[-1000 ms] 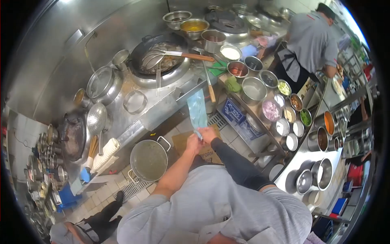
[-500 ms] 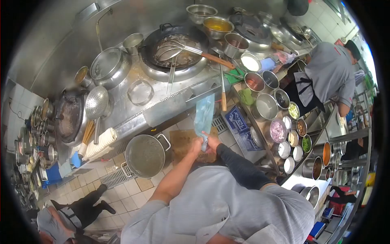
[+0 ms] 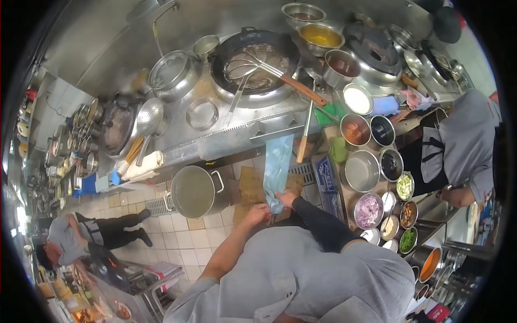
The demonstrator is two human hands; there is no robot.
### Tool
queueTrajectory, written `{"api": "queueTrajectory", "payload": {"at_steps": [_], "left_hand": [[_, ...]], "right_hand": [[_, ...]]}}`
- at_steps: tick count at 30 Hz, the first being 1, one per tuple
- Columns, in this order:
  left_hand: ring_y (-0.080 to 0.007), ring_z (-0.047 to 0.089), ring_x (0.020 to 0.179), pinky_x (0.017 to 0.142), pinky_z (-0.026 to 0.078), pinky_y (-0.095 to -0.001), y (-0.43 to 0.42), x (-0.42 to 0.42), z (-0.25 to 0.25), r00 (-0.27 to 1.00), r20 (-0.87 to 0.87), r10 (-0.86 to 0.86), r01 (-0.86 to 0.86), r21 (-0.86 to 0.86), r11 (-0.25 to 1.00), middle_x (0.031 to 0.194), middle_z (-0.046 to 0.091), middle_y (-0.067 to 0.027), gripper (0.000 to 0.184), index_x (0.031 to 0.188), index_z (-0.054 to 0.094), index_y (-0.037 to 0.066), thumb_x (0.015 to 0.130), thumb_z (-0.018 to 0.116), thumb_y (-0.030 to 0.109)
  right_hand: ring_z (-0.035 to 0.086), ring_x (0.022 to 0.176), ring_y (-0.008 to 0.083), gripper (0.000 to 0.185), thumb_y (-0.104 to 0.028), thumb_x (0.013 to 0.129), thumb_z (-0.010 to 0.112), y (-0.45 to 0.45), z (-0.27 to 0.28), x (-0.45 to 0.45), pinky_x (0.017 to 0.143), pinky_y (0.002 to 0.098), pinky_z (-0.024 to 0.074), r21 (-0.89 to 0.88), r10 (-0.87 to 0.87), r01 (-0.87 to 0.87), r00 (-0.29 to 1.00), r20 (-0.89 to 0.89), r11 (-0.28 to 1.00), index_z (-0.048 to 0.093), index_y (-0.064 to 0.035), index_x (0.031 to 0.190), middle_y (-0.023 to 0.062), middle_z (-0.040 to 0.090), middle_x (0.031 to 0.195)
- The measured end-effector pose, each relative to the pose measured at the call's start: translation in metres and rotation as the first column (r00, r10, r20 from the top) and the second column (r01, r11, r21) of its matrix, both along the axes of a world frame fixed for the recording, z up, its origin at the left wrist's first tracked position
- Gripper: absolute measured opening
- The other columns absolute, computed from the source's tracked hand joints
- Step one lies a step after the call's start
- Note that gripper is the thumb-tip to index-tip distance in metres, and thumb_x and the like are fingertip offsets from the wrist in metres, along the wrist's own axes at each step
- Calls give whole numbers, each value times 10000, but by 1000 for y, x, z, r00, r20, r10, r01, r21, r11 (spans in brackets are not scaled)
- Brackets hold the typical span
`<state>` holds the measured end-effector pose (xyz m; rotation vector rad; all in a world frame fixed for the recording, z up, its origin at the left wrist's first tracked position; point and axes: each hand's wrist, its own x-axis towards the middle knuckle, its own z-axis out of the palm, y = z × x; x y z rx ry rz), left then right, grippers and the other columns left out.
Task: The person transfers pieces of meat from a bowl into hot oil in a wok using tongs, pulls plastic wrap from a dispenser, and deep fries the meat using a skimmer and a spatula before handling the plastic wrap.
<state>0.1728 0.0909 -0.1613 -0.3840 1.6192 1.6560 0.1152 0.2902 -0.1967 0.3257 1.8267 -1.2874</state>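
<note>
A light blue cloth (image 3: 278,167) hangs from the front edge of the stove counter, its lower end gathered in front of my body. My right hand (image 3: 288,198) grips that lower end from the right side. Close by on the left, my left hand (image 3: 259,214) is closed with its fingers curled beside the cloth; whether it pinches anything I cannot make out. Below the cloth a brown piece of cardboard (image 3: 249,185) lies on the tiled floor. Left of my hands stands a large two-handled pot (image 3: 193,194) of cloudy liquid.
A wok (image 3: 215,81) holds a wire whisk (image 3: 264,65), whose wooden handle juts over the counter. A perforated ladle (image 3: 149,117) lies farther left. Ingredient bowls, including chopped onion (image 3: 369,211), crowd the right side. Co-workers stand at right (image 3: 468,140) and lower left (image 3: 67,237).
My hands have moved apart: the left has shifted left and down, off the gathered cloth, while the right stays at its end. The camera view has shifted and turned slightly.
</note>
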Motion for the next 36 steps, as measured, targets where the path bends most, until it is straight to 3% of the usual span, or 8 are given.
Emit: {"api": "queueTrajectory", "payload": {"at_steps": [10,12,15,23,24,28,34,36], "left_hand": [[-112,566,669,644,476,-269,-32,81,-37,966,67,251,-241,-128,962,725,605,-18,105,895,647,81,900,609,179],[-114,552,631,603,464,-269,-59,97,-51,998,-63,-20,-18,-553,833,687,591,-22,148,856,639,70,889,617,213],[-128,553,611,568,458,-276,-90,119,-77,999,-49,6,-33,-589,808,700,605,-31,189,843,635,50,883,611,232],[-238,653,623,585,502,-369,-155,155,-71,991,-73,114,-135,-475,870,700,670,-137,320,875,671,-18,858,548,277],[-259,666,663,614,511,-379,-165,163,-75,988,-88,128,-155,-476,866,740,683,-145,320,903,670,-15,863,539,274],[-235,652,777,709,523,-363,-189,189,-68,953,-303,0,-167,-525,835,834,700,-135,328,965,680,-4,855,643,303],[-375,644,991,822,504,-426,-233,219,-101,987,26,-156,132,-682,720,1005,677,-230,521,1029,678,19,830,530,477],[-376,651,970,805,508,-430,-250,233,-141,992,3,-129,98,-665,741,981,680,-232,523,1001,686,16,830,530,485]], "right_hand": [[555,535,159,448,-507,872,602,90,-41,33,481,330,511,-50,-55,67,977,208,997,611,-59,877,48,547,660],[551,500,169,388,-441,885,601,108,-37,45,459,338,504,74,-124,113,979,161,991,607,-57,830,49,560,643],[537,459,182,353,-395,882,615,132,-56,67,438,340,495,173,-229,197,955,188,965,601,-54,791,54,543,593],[576,449,270,279,-228,884,551,193,-158,175,393,412,445,328,251,-177,947,-199,928,561,-22,696,129,558,519],[562,434,265,255,-222,871,544,157,-68,169,389,420,431,372,77,-78,997,19,925,552,-61,674,108,555,515],[543,420,245,246,-197,868,529,118,-38,200,384,424,419,316,-243,194,962,124,929,535,-69,658,93,545,516],[609,479,193,101,-60,827,525,71,-6,224,406,367,511,463,507,-457,862,20,760,614,-18,803,96,609,602],[622,495,191,109,-59,824,528,61,-3,223,424,354,525,433,365,-352,929,55,830,627,-19,806,92,627,631]]}}
